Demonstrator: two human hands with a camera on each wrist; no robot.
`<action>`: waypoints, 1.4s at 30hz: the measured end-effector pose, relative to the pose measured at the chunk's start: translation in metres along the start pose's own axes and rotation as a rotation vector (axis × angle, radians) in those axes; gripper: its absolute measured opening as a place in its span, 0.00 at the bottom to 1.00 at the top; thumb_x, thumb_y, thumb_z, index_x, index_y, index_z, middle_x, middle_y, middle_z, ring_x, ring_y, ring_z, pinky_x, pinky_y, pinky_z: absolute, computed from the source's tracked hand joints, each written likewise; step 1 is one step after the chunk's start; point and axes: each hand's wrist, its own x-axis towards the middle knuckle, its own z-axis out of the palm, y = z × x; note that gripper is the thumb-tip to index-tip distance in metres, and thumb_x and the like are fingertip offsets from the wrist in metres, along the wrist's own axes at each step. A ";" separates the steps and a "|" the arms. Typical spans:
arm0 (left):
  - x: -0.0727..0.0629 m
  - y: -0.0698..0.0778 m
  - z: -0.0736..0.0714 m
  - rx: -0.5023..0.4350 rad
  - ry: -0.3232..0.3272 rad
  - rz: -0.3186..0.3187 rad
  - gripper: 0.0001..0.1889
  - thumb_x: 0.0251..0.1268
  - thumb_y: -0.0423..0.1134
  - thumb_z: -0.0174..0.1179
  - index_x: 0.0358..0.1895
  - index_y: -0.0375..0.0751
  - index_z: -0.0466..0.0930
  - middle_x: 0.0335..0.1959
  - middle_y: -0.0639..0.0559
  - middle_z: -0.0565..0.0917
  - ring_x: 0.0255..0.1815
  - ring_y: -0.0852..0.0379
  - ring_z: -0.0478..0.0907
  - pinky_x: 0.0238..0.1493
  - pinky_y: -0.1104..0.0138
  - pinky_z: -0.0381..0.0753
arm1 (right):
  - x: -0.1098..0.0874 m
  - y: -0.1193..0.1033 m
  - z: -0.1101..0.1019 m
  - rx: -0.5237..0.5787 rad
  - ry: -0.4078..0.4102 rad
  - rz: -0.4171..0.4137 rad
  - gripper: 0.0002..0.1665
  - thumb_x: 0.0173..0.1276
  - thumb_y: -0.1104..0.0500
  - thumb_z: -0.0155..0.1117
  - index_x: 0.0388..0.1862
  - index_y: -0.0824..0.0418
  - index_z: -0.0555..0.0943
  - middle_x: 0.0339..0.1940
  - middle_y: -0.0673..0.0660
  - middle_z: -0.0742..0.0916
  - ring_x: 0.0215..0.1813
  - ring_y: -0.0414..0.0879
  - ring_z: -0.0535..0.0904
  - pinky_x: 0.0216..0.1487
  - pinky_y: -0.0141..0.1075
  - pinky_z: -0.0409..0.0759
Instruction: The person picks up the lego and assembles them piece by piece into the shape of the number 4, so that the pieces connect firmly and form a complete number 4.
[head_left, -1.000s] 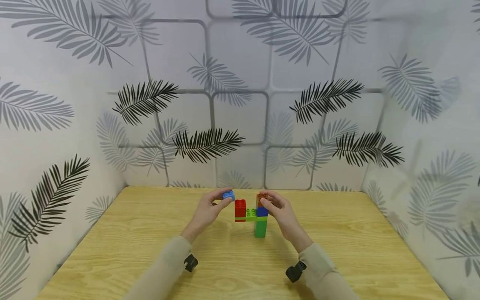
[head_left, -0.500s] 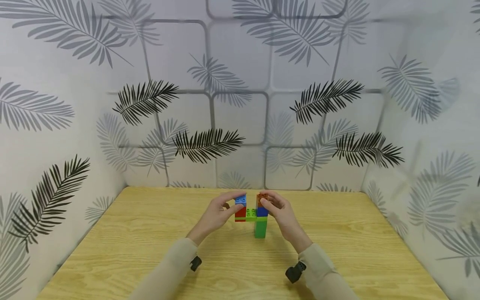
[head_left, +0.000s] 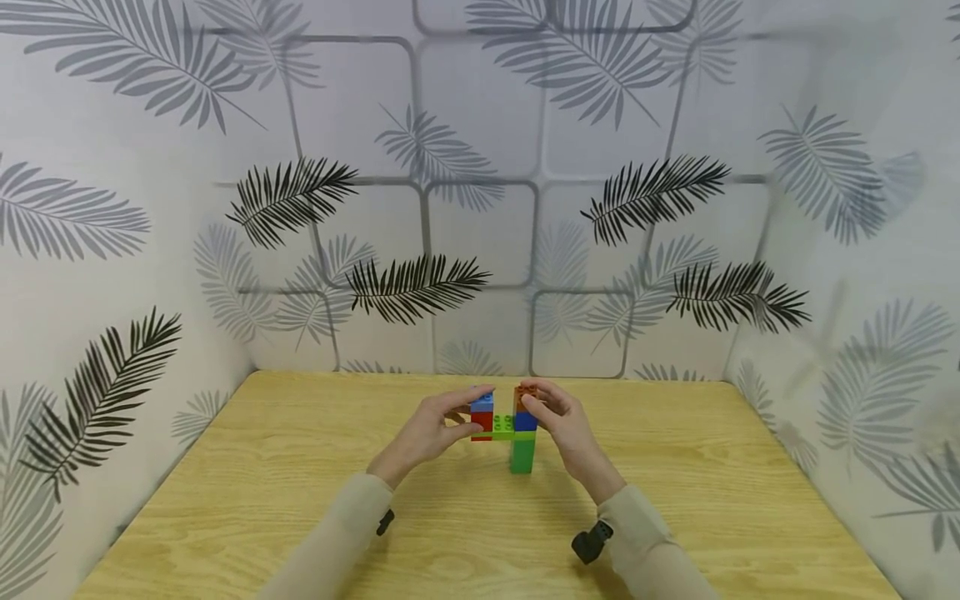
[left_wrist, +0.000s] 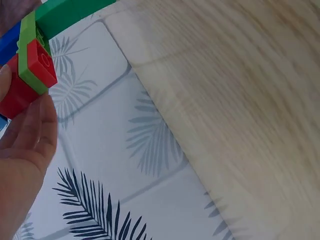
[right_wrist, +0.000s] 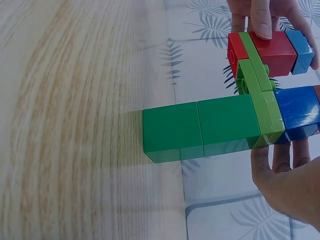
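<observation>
A structure of toy building bricks stands on the table, based on a green column point(head_left: 522, 457) of two bricks. Across its top a lime-green piece point(head_left: 503, 426) juts leftward. On that left end sit a red brick point(right_wrist: 274, 54) and a light blue brick point(head_left: 482, 405); a smaller red brick point(left_wrist: 41, 64) hangs beneath. My left hand point(head_left: 427, 427) grips this end, thumb on the upper red brick, index finger over the light blue one. Above the column are a dark blue brick point(head_left: 526, 422) and an orange-brown brick point(head_left: 520, 402), which my right hand point(head_left: 566, 427) holds between thumb and fingers.
The pale wooden table point(head_left: 300, 467) reaches back to a wall point(head_left: 480, 233) with a leaf pattern. Leaf-patterned surfaces also stand at both sides. A small black device point(head_left: 592, 543) is strapped at the right wrist.
My left hand has moved right and set the light blue brick onto the red one; its thumb has then slid down to the red brick. My right hand has kept its hold.
</observation>
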 end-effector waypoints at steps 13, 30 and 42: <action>0.002 0.003 -0.002 -0.034 0.017 -0.084 0.29 0.66 0.37 0.64 0.69 0.61 0.72 0.54 0.54 0.84 0.51 0.55 0.80 0.50 0.59 0.80 | 0.001 -0.001 -0.001 0.000 -0.031 0.001 0.27 0.73 0.53 0.61 0.67 0.61 0.72 0.54 0.52 0.82 0.54 0.42 0.79 0.67 0.50 0.71; -0.004 -0.010 0.013 -0.127 0.039 -0.125 0.42 0.68 0.34 0.61 0.76 0.74 0.50 0.57 0.45 0.80 0.56 0.50 0.80 0.58 0.58 0.80 | -0.007 0.016 -0.011 -0.260 -0.235 -0.065 0.50 0.70 0.73 0.56 0.80 0.39 0.48 0.69 0.65 0.72 0.68 0.61 0.72 0.67 0.55 0.70; 0.000 -0.025 0.013 -0.220 0.124 -0.226 0.37 0.70 0.41 0.60 0.76 0.72 0.53 0.63 0.41 0.77 0.58 0.44 0.80 0.56 0.53 0.81 | -0.005 0.024 -0.009 -0.279 -0.151 0.098 0.49 0.70 0.66 0.62 0.80 0.40 0.51 0.71 0.64 0.71 0.67 0.62 0.72 0.60 0.49 0.78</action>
